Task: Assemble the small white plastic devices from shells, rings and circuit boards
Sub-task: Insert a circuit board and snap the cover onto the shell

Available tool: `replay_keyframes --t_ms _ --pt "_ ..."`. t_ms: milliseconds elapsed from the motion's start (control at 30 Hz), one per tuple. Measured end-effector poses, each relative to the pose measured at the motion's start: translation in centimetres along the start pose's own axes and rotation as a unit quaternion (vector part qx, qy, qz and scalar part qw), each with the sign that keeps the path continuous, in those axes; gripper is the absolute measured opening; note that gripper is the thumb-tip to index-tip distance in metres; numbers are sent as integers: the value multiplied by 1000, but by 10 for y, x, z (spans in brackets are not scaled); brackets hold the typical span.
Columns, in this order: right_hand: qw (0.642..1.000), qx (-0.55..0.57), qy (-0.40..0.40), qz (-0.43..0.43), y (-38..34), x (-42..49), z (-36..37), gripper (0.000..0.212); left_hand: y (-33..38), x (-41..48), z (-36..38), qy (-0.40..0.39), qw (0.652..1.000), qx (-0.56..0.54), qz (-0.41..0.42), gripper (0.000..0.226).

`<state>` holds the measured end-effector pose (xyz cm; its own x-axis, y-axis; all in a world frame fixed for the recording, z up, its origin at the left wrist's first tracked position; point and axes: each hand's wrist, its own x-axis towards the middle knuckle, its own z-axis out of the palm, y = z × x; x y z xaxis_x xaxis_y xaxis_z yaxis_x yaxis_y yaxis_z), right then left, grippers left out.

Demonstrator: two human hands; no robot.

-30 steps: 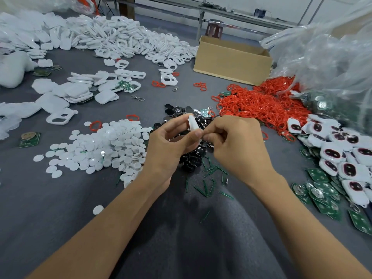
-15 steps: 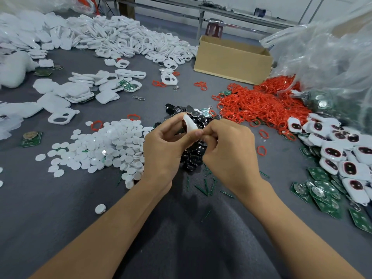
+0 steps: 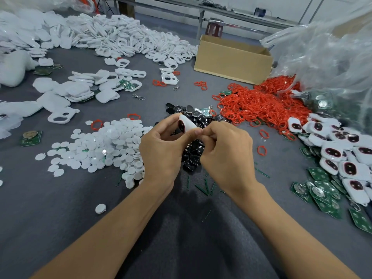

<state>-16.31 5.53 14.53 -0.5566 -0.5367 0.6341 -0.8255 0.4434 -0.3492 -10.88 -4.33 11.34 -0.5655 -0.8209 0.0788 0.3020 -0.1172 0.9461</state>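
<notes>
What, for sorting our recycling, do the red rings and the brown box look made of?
Red rings: likely rubber or silicone, slightly glossy; thin loops lie bent and tangled. Brown box: cardboard, matte; plain tan walls, sharp folded corners.

We log a small-parts assembly workshop: hand labour, bulk stock. The grey worktop [image 3: 60, 218] carries loose heaps sorted by kind. White shells [image 3: 120, 37] lie far left, white discs [image 3: 104, 146] near centre, red rings [image 3: 261, 105] right of centre and black parts [image 3: 193, 156] between them. Green circuit boards [image 3: 322, 194] sit at the right edge beside a pile of half-built devices [image 3: 342, 158]. We note an open cardboard box [image 3: 231, 59], clear plastic bags [image 3: 332, 57] of stock, and a metal-framed bench [image 3: 221, 15] along the far wall.
</notes>
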Motion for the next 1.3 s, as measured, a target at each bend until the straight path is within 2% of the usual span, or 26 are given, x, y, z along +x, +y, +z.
replay_keyframes --t_ms 500,633,733,900,1300 --pt "1000 -1 15 11 0 -2 4 7 -1 1 -1 24 1000 7 6 49" --pt "1000 3 13 14 2 1 3 8 -1 -2 1 17 1000 8 -2 60" --pt "999 43 2 16 4 5 0 10 1 0 -1 -16 995 -83 -56 65" --pt "995 99 -6 2 4 13 -7 14 7 3 -2 -88 973 -186 -105 47" --pt "993 104 -54 -6 8 18 -16 15 10 4 -4 -132 962 -206 -122 48"
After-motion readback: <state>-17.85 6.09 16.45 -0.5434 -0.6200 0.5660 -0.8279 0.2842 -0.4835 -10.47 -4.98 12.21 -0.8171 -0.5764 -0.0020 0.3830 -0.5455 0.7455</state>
